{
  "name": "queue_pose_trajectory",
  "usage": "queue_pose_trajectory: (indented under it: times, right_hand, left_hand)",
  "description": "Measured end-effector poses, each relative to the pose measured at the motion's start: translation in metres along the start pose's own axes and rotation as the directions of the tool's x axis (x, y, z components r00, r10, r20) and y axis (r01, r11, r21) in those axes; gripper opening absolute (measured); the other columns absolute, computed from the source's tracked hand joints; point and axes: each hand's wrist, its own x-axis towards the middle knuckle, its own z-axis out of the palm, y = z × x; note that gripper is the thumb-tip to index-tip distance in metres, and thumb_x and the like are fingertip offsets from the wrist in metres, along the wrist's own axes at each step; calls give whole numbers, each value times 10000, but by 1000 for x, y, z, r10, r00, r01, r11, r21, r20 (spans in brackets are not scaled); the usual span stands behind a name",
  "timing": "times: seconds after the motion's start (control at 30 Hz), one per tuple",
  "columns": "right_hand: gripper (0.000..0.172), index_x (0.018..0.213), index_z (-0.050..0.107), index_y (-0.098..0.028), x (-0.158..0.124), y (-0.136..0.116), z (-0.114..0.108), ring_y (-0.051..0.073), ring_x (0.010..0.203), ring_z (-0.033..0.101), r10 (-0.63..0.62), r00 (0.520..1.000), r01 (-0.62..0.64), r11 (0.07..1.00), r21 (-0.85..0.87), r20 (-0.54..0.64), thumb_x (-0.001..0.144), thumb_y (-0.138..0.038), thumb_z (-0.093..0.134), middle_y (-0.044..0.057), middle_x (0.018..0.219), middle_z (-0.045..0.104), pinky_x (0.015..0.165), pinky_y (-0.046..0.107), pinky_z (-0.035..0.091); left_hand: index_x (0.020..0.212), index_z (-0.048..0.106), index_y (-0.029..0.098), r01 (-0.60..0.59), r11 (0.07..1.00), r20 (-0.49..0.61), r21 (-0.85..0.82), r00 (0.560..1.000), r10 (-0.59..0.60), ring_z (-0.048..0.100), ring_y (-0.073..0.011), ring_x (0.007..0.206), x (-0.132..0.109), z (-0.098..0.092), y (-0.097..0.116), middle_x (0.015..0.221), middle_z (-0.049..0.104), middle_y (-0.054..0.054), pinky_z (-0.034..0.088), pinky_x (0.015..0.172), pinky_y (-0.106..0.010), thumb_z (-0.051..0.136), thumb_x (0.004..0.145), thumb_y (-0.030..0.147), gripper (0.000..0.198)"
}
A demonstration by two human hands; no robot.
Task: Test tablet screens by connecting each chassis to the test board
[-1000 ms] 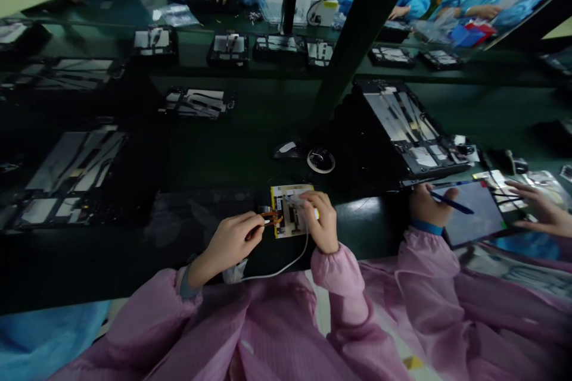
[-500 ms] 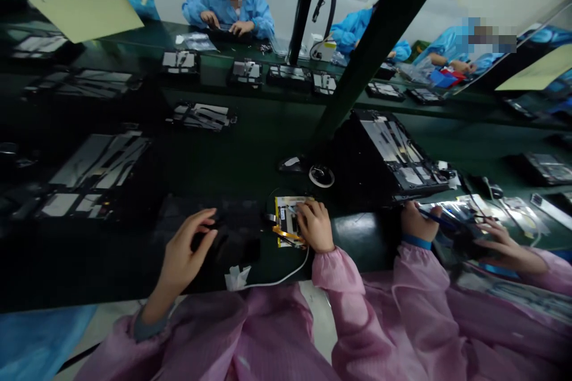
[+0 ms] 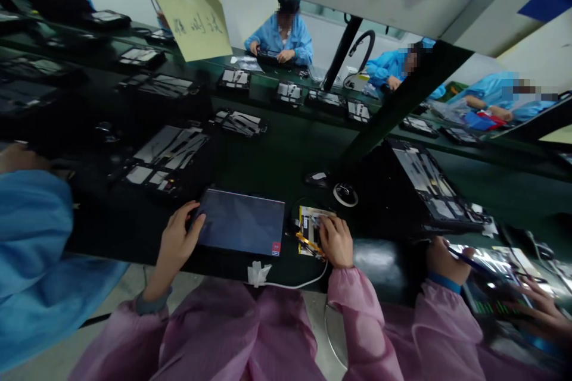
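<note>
My left hand (image 3: 177, 244) rests with spread fingers on the left edge of a dark-screened tablet (image 3: 241, 221), which lies flat on the green bench. To the tablet's right is a yellow circuit board (image 3: 315, 227) with an orange flex cable (image 3: 308, 244) across its lower part. My right hand (image 3: 336, 242) sits on the board's right side, its fingers curled down and hiding whatever lies under them. A white cable (image 3: 295, 284) runs along the bench's near edge below the board.
A pink-sleeved co-worker's hands (image 3: 447, 262) hold a blue pen over a lit tablet at right. A roll of tape (image 3: 345, 194), a computer mouse (image 3: 318, 178) and opened tablet housings (image 3: 429, 184) lie beyond. A blue sleeve (image 3: 31, 250) intrudes at left.
My left hand has left the board and moved left, and the dark tablet now lies under it. The view has swung left and upward, bringing a blue-sleeved person in at left.
</note>
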Motion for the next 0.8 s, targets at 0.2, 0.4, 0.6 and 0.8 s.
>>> queue_pose_trajectory:
  times: [0.2,0.4,0.6,0.8]
  right_hand:
    - [300,1118,646,-162,3,9,-7,231,922,567,29,999,-27,993,116,-17,949,-256,417,114,1006,641,822,379,494]
    - [302,1210,578,-217,6,-64,-62,239,1037,550,-78,995,96,946,310,-69,930,-205,466,101,1098,604,886,416,473]
    - [396,1298,503,-214,-7,-143,-43,272,1160,506,-157,980,194,875,443,-118,905,-163,488,128,1232,534,939,483,458]
    - [470,1364,462,-253,-56,-127,-18,332,1097,545,94,960,-20,962,271,-265,902,-172,490,158,1178,558,864,526,479]
  left_hand:
    - [1184,588,233,182,957,181,-225,973,-142,546,-285,1208,14,-10,-6,1282,605,-83,416,1035,-423,534,790,595,537]
    - [1120,636,240,230,885,207,-404,966,-156,528,-271,1233,18,-22,11,1241,634,-61,381,1066,-382,593,789,511,429]
    - [1112,601,207,292,732,182,-616,956,-229,490,-282,1273,20,-27,29,1280,610,-103,408,1035,-397,639,753,412,415]
    - [1178,574,199,361,691,253,-626,932,-258,540,-288,1223,27,-12,6,1292,606,-126,422,1023,-411,635,760,454,493]
